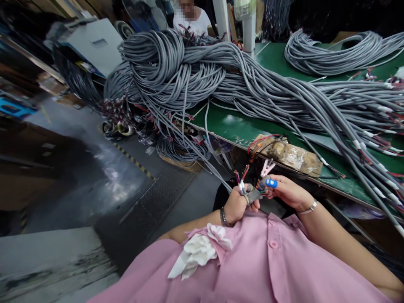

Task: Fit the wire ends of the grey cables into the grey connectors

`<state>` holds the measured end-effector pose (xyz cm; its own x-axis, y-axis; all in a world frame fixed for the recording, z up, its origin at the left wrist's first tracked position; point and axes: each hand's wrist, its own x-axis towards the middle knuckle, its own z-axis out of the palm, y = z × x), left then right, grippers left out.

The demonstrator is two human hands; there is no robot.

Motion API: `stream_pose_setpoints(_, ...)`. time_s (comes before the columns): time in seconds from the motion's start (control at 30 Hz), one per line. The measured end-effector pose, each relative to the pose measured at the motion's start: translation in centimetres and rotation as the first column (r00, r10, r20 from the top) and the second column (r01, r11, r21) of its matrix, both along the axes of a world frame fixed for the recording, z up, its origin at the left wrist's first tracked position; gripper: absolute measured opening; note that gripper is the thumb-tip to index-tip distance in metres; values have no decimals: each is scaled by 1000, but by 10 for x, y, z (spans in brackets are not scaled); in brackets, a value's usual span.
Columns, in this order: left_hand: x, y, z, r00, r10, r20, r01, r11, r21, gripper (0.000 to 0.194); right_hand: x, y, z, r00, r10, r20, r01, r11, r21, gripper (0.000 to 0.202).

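Observation:
My left hand (pixel 235 205) is closed around the ends of a few grey cables (pixel 217 173), close to my body. Thin coloured wires (pixel 245 171) with white bands at their base stick up out of that fist. Just to the right, my right hand (pixel 288 192) pinches fine coloured wires between fingertips and thumb. Dark grey coverings and a blue wrap (pixel 271 183) are on the fingers. The exact wires in the pinch are too small to make out. A pale pink clip (pixel 267 167) sits just beyond the right fingertips.
A green bench (pixel 232 124) carries large bundles of grey cable (pixel 164 59) with stripped ends at the right. On its front edge lies a worn wooden block (pixel 296 159). Cable coils hang toward the floor. Across the bench is a person in white (pixel 202 19).

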<state>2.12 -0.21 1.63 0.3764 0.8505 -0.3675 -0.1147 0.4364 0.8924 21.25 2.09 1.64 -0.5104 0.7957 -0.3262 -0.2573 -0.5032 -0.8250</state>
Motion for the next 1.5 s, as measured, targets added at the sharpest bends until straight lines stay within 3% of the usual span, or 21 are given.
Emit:
stream_pose_setpoints(0.17,0,1,7,993,-110,-39,110,994,6,39,-2,6,8,987,21,162,-32,997,66,25)
stream_pose_setpoints(0.3,0,2,9,954,-293,-61,293,956,-14,39,-9,5,11,976,78,205,-107,985,135,23)
stream_pose_setpoints(0.4,0,2,5,936,-348,-55,345,937,-59,39,-12,3,13,970,110,217,-147,975,165,27)
stream_pose_setpoints(0.5,1,3,-1,959,-280,-46,274,956,-102,39,-7,0,11,976,43,212,-78,984,161,32)
stream_pose_setpoints(0.67,3,5,-8,999,-32,19,34,995,-90,38,5,-10,1,986,-14,166,5,998,56,38)
stream_pose_setpoints(0.73,4,6,-9,999,22,41,-19,996,-87,39,1,-18,-2,982,-48,181,34,996,80,36)
stream_pose_setpoints(0.83,5,8,-9,998,21,53,-15,994,-108,41,-11,-28,-1,958,-215,190,187,970,154,29)
stream_pose_setpoints(0.9,5,8,-8,998,-28,62,35,993,-114,43,-19,-30,1,952,-262,161,234,957,174,27)
stream_pose_setpoints(1.03,1,7,-4,983,-168,75,175,979,-101,44,-24,-21,5,962,-195,189,154,965,213,28)
stream_pose_setpoints(1.1,0,6,-2,980,-186,72,192,978,-81,42,-24,-13,5,953,-177,244,113,960,255,30)
stream_pose_setpoints(1.27,1,7,-6,996,-17,92,26,995,-92,41,-25,-3,-1,938,-212,275,146,959,244,32)
stream_pose_setpoints(1.4,1,8,-11,987,120,106,-107,987,-117,39,-24,-10,-14,949,-253,188,236,966,107,32)
stream_pose_setpoints(1.5,1,9,-12,984,148,97,-134,982,-134,40,-25,-16,-18,958,-262,116,262,965,14,30)
